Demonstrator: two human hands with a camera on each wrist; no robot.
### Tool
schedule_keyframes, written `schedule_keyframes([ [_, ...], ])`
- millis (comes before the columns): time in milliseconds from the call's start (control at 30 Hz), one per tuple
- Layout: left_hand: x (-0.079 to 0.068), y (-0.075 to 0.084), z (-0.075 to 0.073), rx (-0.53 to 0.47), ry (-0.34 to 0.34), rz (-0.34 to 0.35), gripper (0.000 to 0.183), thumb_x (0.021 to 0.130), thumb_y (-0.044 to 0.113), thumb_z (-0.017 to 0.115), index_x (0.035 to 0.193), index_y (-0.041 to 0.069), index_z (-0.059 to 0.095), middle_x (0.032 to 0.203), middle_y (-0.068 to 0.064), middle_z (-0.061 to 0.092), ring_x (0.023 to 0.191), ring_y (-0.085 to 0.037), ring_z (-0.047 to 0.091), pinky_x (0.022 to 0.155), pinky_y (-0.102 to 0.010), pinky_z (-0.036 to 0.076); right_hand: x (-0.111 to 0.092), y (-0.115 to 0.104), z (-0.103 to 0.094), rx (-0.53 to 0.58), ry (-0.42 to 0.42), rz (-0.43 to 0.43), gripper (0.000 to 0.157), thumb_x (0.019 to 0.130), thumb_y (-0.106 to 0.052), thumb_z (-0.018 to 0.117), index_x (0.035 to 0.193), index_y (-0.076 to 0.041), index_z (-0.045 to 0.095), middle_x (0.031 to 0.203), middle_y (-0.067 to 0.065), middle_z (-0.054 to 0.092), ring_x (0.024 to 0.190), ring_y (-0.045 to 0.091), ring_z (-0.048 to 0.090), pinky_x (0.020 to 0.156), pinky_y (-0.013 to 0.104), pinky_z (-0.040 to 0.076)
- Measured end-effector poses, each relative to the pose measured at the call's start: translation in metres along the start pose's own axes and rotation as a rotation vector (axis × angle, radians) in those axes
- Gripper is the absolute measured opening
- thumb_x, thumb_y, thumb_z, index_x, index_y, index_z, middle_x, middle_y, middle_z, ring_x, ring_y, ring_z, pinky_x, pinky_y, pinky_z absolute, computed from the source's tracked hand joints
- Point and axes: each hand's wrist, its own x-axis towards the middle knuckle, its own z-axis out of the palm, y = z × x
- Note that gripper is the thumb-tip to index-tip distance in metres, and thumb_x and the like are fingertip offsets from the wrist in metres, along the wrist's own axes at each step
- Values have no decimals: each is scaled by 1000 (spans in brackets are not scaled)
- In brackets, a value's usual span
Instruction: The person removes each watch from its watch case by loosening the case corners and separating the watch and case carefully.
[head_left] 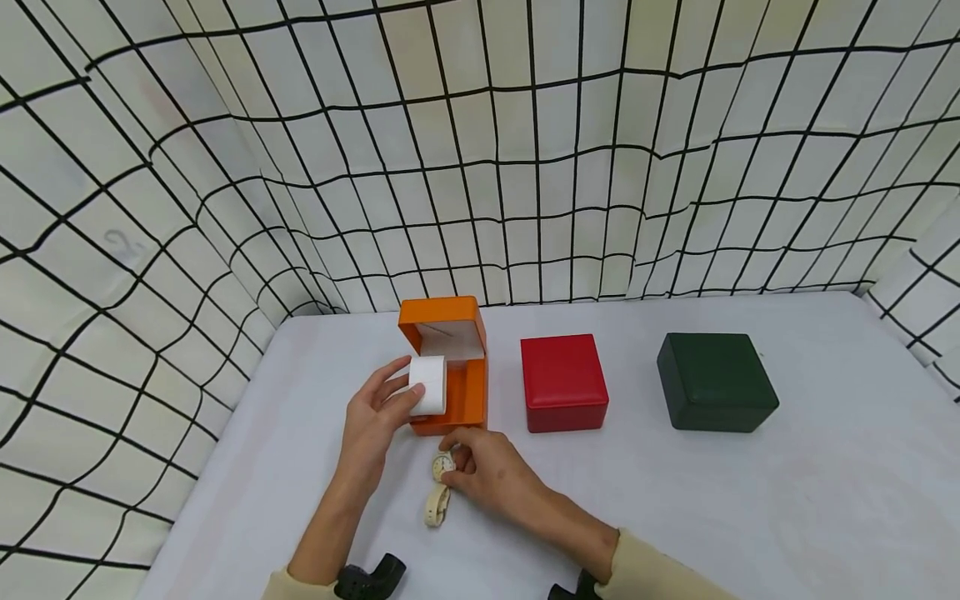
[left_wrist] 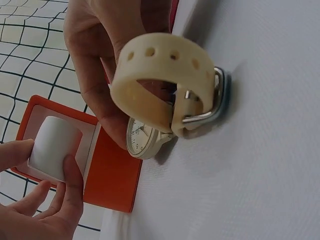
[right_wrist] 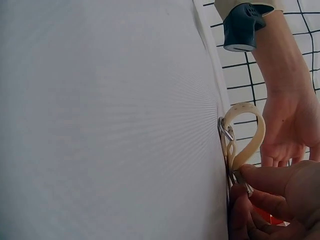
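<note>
Between thumb and fingers my left hand (head_left: pixel 377 408) holds a white watch cushion (head_left: pixel 427 385) above the opened orange box (head_left: pixel 471 392), whose lid stands up at the back. My right hand (head_left: pixel 491 471) pinches a cream wristwatch (head_left: pixel 442 467) at its round dial, just in front of that box. The strap (left_wrist: pixel 160 75), cream with punched holes, curves in a loop, and its metal buckle (left_wrist: pixel 217 100) rests near the white cloth. In the right wrist view, thumb and fingers hide most of the watch case.
A closed red box (head_left: pixel 564 383) stands right of the orange one, and a closed dark green box (head_left: pixel 717 383) farther right. White cloth (head_left: pixel 825 500) covers the table. Behind and to the left rise white walls with a black grid (head_left: pixel 555 183).
</note>
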Motion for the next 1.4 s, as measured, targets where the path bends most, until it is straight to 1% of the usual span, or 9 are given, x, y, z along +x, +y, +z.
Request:
schedule_keyframes([
  [367, 2, -2, 0, 0, 10, -17, 48, 102, 24, 68, 148, 23, 55, 146, -11, 60, 117, -12, 63, 89, -21, 57, 0, 1, 1, -144, 32, -33, 31, 88, -15, 84, 118, -10, 79, 77, -8, 56, 67, 3, 50, 58, 16, 43],
  [633, 0, -1, 0, -3, 18, -6, 48, 102, 24, 67, 148, 22, 55, 145, -13, 60, 114, -9, 64, 88, -19, 57, -1, -2, -5, -73, 19, -26, 31, 91, -16, 81, 122, -13, 76, 78, -9, 62, 70, 5, 54, 62, 18, 48],
  [767, 0, 0, 2, -10, 21, 7, 48, 102, 22, 68, 148, 21, 55, 144, -13, 61, 111, -8, 65, 88, -20, 57, -3, -4, -11, -59, 76, -71, 24, 93, -17, 79, 116, -14, 77, 79, -8, 62, 71, 6, 55, 62, 18, 50],
  [867, 0, 1, 2, -4, 28, 11, 48, 101, 22, 68, 147, 22, 56, 144, -14, 62, 111, -8, 65, 88, -20, 57, -3, -5, -15, -55, 145, -129, 18, 94, -15, 78, 111, -14, 78, 84, -7, 64, 75, 7, 56, 67, 18, 52],
  [933, 0, 1, 2, 2, 31, 12, 48, 101, 23, 69, 147, 22, 56, 144, -14, 62, 111, -8, 65, 89, -20, 56, -2, -6, -18, -44, 193, -163, 17, 94, -14, 78, 111, -12, 77, 87, -5, 66, 78, 8, 58, 69, 18, 54],
  [1100, 0, 0, 3, -1, 25, 16, 48, 101, 24, 69, 147, 21, 56, 143, -15, 63, 111, -8, 66, 90, -19, 56, 3, -10, -23, -23, 288, -215, 31, 91, -12, 81, 120, -8, 70, 103, 4, 68, 88, 13, 62, 77, 22, 59],
  [1267, 1, -1, 5, -29, 9, 16, 45, 101, 24, 69, 144, 18, 57, 142, -16, 65, 109, -9, 68, 92, -18, 57, 8, -13, -25, -17, 312, -206, 45, 89, -13, 83, 128, -8, 63, 122, 6, 66, 106, 17, 63, 87, 28, 62],
  [1333, 1, -2, 6, -38, 5, 18, 44, 101, 24, 69, 143, 15, 58, 142, -16, 65, 109, -10, 68, 91, -18, 58, 10, -13, -25, -13, 315, -208, 46, 89, -14, 83, 130, -9, 63, 125, 6, 65, 110, 18, 63, 89, 28, 62],
  [1400, 2, -1, 7, -41, 3, 24, 44, 101, 24, 70, 142, 13, 58, 144, -15, 63, 111, -10, 67, 90, -18, 58, 12, -14, -26, -5, 321, -220, 45, 89, -12, 82, 129, -8, 63, 125, 7, 66, 109, 18, 63, 86, 28, 62],
])
